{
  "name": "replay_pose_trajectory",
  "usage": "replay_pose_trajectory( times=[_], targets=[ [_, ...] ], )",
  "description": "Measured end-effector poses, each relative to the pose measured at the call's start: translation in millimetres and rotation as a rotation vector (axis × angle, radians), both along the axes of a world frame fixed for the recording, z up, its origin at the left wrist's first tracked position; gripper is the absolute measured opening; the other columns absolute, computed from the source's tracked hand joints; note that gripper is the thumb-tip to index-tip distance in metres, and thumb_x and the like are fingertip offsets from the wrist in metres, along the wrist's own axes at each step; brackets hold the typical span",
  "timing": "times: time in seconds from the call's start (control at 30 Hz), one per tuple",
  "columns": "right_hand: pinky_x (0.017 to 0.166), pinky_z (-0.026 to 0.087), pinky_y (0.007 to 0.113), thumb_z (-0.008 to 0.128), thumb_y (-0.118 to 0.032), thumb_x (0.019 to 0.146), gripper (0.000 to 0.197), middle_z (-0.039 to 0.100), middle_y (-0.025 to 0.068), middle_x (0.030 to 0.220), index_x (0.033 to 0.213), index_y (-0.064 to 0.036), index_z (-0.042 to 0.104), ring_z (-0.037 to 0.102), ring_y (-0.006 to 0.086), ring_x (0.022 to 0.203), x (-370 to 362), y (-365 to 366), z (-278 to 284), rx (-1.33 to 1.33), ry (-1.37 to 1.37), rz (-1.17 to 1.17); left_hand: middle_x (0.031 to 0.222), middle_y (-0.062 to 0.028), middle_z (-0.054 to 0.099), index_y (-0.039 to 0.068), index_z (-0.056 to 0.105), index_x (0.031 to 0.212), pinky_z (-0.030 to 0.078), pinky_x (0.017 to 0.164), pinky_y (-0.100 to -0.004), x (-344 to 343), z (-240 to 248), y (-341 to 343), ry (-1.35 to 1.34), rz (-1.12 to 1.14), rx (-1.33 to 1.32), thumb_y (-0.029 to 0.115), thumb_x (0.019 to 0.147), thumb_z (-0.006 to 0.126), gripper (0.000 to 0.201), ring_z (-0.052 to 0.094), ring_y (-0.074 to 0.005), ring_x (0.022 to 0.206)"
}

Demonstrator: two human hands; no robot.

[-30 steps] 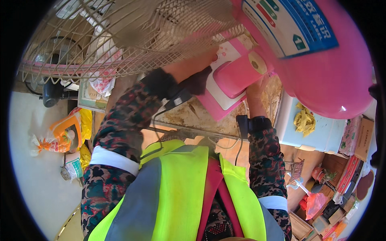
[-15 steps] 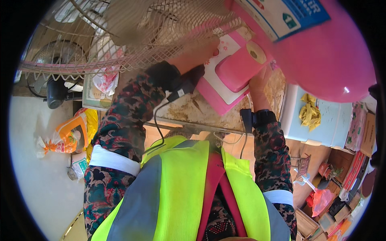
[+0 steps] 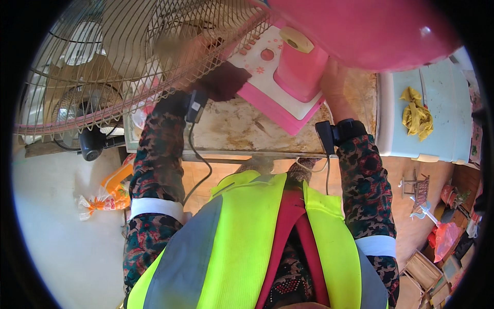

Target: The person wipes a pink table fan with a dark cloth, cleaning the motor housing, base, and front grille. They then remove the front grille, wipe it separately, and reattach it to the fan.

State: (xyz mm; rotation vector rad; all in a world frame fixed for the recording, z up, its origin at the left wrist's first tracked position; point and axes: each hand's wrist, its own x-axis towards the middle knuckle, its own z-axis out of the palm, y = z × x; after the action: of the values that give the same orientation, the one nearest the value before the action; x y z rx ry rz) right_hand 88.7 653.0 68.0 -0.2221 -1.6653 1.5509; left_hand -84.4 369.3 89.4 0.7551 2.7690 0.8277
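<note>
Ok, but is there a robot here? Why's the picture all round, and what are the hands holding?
No robot, just a person using two bare hands. A wide fisheye camera on the person's head looks down, so straight edges bend. A pink-and-white fan rests on a stained table. The right hand is beside the fan's pink post. The left hand shows through the wire cage, near a dark cloth; I can't tell whether either hand grips anything. Over on the right, a yellow cloth lies on a light-blue box.
</note>
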Motion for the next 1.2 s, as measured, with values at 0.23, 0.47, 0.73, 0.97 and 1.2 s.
replay_pose_trajectory(
  times=[0.23, 0.47, 0.73, 0.97, 1.2],
  targets=[
    [0.062, 0.042, 0.03, 0.043, -0.018, 0.095, 0.029, 0.058, 0.0048, 0.072, 0.09, 0.0034, 0.062, 0.05, 0.0126, 0.068, -3.2, 10.2, -12.7, 0.088, -0.084, 0.058, 0.108, -0.0173, 0.062, 0.003, 0.063, 0.101, 0.048, 0.09, -0.0451, 0.1, -18.6, 7.6, 0.008, 0.072, -0.018, 0.014, 0.08, 0.059, 0.024, 0.061, -0.0365, 0.108],
    [0.076, 0.044, 0.029, 0.037, -0.018, 0.098, 0.031, 0.061, 0.0053, 0.095, 0.103, -0.0014, 0.063, 0.052, 0.0137, 0.084, 12.6, -1.6, 14.8, 0.025, -0.015, -0.08, 0.109, -0.0189, 0.064, 0.003, 0.064, 0.103, 0.049, 0.09, -0.0459, 12.8, -12.2, 3.5, -0.05, 0.128, -0.03, 0.017, 0.081, 0.057, 0.027, 0.061, -0.0375, 0.108],
    [0.101, 0.042, 0.037, 0.036, -0.05, 0.103, 0.05, 0.057, 0.0006, 0.12, 0.13, -0.0118, 0.053, 0.053, 0.0167, 0.111, 24.2, -58.5, 56.6, -0.649, -0.05, 0.076, 0.11, -0.0207, 0.065, 0.002, 0.066, 0.105, 0.049, 0.091, -0.0469, 24.0, -12.7, -6.6, -0.156, 0.145, -0.018, 0.02, 0.083, 0.055, 0.031, 0.062, -0.0387, 0.108],
    [0.105, 0.041, 0.04, 0.032, -0.067, 0.098, 0.07, 0.057, 0.0037, 0.133, 0.136, -0.0108, 0.051, 0.053, 0.0235, 0.122, 9.5, -44.8, 89.1, -0.78, -0.116, 0.092, 0.111, -0.0223, 0.066, 0.002, 0.067, 0.107, 0.049, 0.092, -0.0477, 58.0, -14.0, -16.4, -0.254, 0.142, -0.06, 0.023, 0.084, 0.053, 0.034, 0.063, -0.0397, 0.108],
    [0.099, 0.043, 0.037, 0.038, -0.054, 0.101, 0.055, 0.062, 0.0031, 0.12, 0.127, -0.01, 0.057, 0.057, 0.0203, 0.11, 39.7, -34.4, 93.6, -0.77, -0.183, -0.019, 0.113, -0.0239, 0.067, 0.002, 0.068, 0.109, 0.05, 0.092, -0.0486, 112.1, -6.6, -18.3, -0.329, 0.141, -0.108, 0.026, 0.085, 0.052, 0.038, 0.064, -0.0407, 0.108]
  ],
)
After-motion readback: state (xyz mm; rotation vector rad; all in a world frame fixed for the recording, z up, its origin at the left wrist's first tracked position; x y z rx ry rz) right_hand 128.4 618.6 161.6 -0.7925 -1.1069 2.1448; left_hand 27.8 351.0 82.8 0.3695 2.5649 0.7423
